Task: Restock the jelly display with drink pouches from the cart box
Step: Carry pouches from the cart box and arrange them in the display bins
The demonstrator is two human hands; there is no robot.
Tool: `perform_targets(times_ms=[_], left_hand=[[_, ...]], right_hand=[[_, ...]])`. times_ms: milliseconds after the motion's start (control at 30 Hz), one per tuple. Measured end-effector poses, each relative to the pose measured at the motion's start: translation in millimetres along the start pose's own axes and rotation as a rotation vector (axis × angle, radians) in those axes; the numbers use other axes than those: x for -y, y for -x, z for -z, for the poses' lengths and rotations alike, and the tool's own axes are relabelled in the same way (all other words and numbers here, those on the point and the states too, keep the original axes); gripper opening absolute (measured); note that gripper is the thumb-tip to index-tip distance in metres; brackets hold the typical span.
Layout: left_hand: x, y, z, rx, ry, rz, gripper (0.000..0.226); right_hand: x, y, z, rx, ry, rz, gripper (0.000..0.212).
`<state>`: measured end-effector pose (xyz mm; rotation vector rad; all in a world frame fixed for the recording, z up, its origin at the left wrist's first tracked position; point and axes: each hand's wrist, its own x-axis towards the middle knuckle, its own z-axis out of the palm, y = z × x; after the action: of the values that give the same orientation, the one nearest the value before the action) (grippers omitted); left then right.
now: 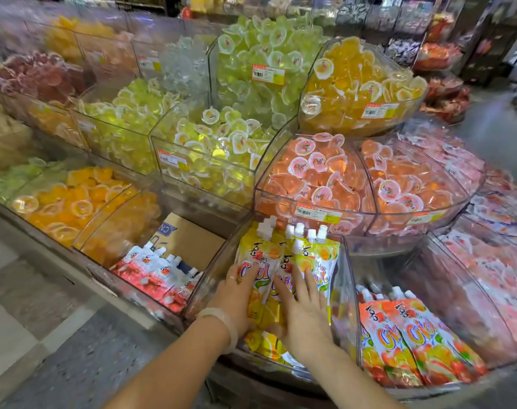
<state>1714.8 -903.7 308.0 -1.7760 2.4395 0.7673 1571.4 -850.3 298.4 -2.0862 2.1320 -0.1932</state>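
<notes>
Hands (pixel 269 302) press glossy yellow spouted pouches (pixel 283 258); clear curved bin (pixel 347 290).

My fingers (pixel 306 283) lie flat on the yellow spouted drink pouches (pixel 283 261), which stand leaning in a clear plastic bin (pixel 347 290) on the bottom tier of the stepped display. Just right of my fingers, the next clear bin (pixel 511 332) holds orange-and-red fruit pouches (pixel 413 338) lying flat. To the left of them, a clear bin (pixel 139 293) carries red-and-white pouches (pixel 156 273) beside a brown cardboard box (pixel 192 243). Beyond my fingertips, the rounded clear bin (pixel 369 216) one tier up is heaped with pale orange jelly cups (pixel 325 172); further up sit green jelly cups (pixel 260 57) and yellow jelly cups (pixel 360 84).
</notes>
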Motion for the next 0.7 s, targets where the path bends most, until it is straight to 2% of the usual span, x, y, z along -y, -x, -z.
perform_targets(times_ms=[100, 167, 267, 367, 467, 533, 700], left_hand=[[-2, -1, 2, -0.012, -0.037, 0.002, 0.101], [3, -1, 2, 0.03, -0.059, -0.018, 0.102], [13, -1, 5, 0.078, 0.059, -0.042, 0.097], [14, -1, 7, 0.072, 0.048, -0.035, 0.089], [7, 2, 6, 0.069, -0.101, -0.028, 0.089], [4, 5, 6, 0.084, -0.161, -0.014, 0.089], [3, 4, 10, 0.113, 0.034, 0.009, 0.086]], right_hand=[[-8, -2, 3, 0.073, -0.038, 0.001, 0.085], [-10, 3, -3, -0.012, -0.093, -0.007, 0.082], [-7, 8, -11, -0.044, -0.15, -0.051, 0.09], [1, 6, -10, -0.102, -0.037, -0.081, 0.102], [-1, 9, -7, 0.05, -0.025, -0.092, 0.094], [-8, 13, 0, 0.08, -0.052, -0.085, 0.087], [-21, 19, 1, 0.063, -0.158, -0.026, 0.082]])
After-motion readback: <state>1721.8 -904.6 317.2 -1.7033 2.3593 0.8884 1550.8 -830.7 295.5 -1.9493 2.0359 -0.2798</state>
